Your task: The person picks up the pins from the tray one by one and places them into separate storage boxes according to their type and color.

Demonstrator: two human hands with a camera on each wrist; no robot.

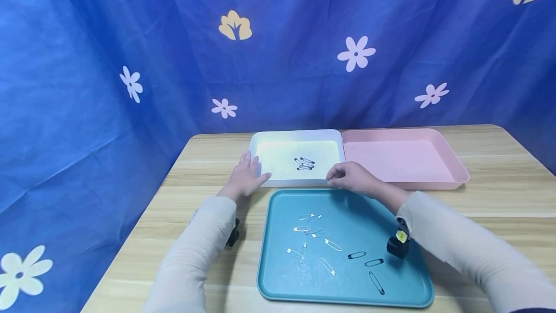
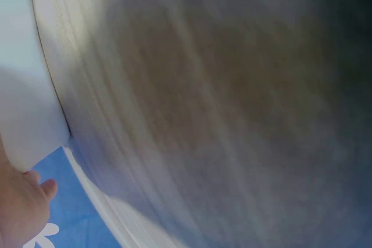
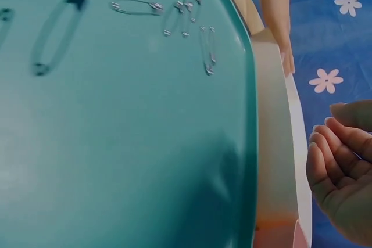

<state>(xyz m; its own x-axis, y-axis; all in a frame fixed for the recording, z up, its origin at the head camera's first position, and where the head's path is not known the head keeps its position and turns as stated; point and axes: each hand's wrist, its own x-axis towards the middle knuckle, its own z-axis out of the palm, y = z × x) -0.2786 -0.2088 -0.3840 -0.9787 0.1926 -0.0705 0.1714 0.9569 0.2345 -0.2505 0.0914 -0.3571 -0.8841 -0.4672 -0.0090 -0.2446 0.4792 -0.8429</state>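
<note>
My left hand [image 1: 244, 176] rests with straight fingers on the left edge of the white tray [image 1: 266, 183]. Several black safety pins [image 1: 305, 164] lie in a cluster inside that tray. Over its front right corner is my right hand [image 1: 353, 177], fingers loosely bent and thumb close to the index fingertip; no pin shows between them in the right wrist view. In front, the teal tray [image 1: 417, 281] carries several silver safety pins [image 1: 332, 245] on its left and middle, plus three black safety pins [image 1: 374, 262] toward the right.
A pink tray [image 1: 391, 158] stands right beside the white one, side walls close together. The light wooden table [image 1: 173, 216] runs under all three trays. Behind it hangs a blue cloth [image 1: 286, 76] with flower prints.
</note>
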